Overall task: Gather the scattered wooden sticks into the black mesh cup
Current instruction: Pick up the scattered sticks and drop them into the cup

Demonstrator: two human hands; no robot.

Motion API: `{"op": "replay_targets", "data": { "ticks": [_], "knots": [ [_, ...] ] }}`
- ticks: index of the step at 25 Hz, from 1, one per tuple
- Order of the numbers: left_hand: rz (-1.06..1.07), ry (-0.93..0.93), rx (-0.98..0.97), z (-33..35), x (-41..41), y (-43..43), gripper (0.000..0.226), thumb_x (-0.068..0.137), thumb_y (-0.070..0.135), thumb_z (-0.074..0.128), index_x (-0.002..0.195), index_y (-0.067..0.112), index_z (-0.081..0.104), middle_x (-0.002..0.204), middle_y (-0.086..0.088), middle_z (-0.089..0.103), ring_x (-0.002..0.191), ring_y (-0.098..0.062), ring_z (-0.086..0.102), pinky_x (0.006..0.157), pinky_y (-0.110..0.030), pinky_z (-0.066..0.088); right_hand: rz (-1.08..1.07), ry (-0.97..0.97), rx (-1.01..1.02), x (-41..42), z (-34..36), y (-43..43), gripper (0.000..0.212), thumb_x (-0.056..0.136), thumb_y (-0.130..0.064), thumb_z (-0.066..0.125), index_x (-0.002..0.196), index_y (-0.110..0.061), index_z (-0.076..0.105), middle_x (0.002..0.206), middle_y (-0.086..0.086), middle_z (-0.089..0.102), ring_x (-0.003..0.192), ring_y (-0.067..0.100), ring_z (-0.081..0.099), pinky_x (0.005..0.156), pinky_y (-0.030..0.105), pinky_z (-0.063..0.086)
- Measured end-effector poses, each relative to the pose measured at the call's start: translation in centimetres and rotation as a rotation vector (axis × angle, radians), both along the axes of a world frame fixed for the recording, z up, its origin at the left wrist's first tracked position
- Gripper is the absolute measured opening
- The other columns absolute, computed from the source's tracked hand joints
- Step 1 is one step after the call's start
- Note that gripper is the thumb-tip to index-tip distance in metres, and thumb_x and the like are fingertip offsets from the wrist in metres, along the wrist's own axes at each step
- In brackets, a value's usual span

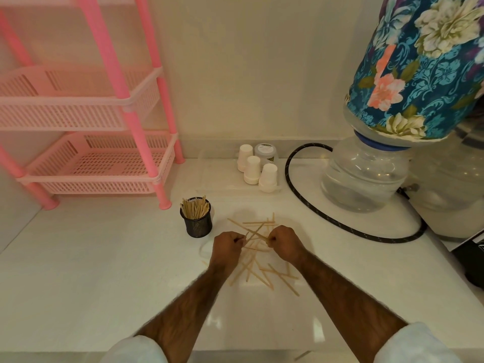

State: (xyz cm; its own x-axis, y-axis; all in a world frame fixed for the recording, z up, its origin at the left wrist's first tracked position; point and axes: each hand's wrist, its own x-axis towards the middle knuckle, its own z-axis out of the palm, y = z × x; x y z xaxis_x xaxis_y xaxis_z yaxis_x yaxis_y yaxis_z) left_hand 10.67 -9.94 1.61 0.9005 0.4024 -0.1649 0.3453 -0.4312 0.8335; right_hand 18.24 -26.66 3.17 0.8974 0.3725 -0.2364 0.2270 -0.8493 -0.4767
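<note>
Several thin wooden sticks [258, 268] lie criss-crossed on the white counter [91, 271]. The black mesh cup [197, 224] stands upright to their left, holding a bunch of sticks. My left hand [227, 247] sits over the left side of the pile, fingers curled and pinching a stick end. Facing it across the pile's top, my right hand [284, 242] has its fingers curled and pinches stick ends too. Parts of the pile are hidden under both hands.
A pink plastic rack [110, 163] stands at the back left. White paper cups [258, 169] sit in a clear tray behind the pile. A black hose [309, 205] loops round a water dispenser bottle [366, 174] with a floral cover at right. One stick [302, 355] lies at the front edge.
</note>
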Motion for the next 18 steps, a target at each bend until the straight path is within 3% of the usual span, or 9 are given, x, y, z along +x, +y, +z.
{"op": "replay_targets", "data": {
  "ticks": [6,11,18],
  "knots": [
    [-0.001,-0.036,-0.132,0.6,0.5,-0.8,0.014,0.09,0.009,0.066,0.089,0.011,0.08,0.077,-0.001,0.074,0.062,-0.012,0.061,0.067,-0.035,0.057,-0.011,0.105,0.114,0.2,1.5,0.1,0.009,0.085,-0.009,0.069,0.08,-0.008,0.076,0.063,-0.006,0.062,0.059,0.005,0.055,0.058,0.021,0.047],
    [0.03,-0.078,-0.229,1.2,1.1,-1.3,0.028,0.088,0.004,0.063,0.07,0.019,0.077,0.069,-0.003,0.073,0.058,-0.014,0.061,0.06,-0.032,0.055,-0.064,0.16,0.235,-0.4,2.7,1.2,0.025,0.083,0.001,0.055,0.066,-0.007,0.072,0.068,0.002,0.068,0.053,0.011,0.06,0.049,0.022,0.048],
    [0.087,-0.116,-0.344,2.2,1.4,-1.3,0.032,0.09,0.008,0.066,0.069,0.029,0.077,0.066,0.001,0.074,0.057,-0.011,0.064,0.063,-0.032,0.06,-0.065,0.201,0.387,-0.7,3.1,2.4,0.027,0.091,-0.022,0.066,0.073,-0.004,0.074,0.063,0.007,0.068,0.049,0.01,0.056,0.048,0.022,0.047]
  ]
}}
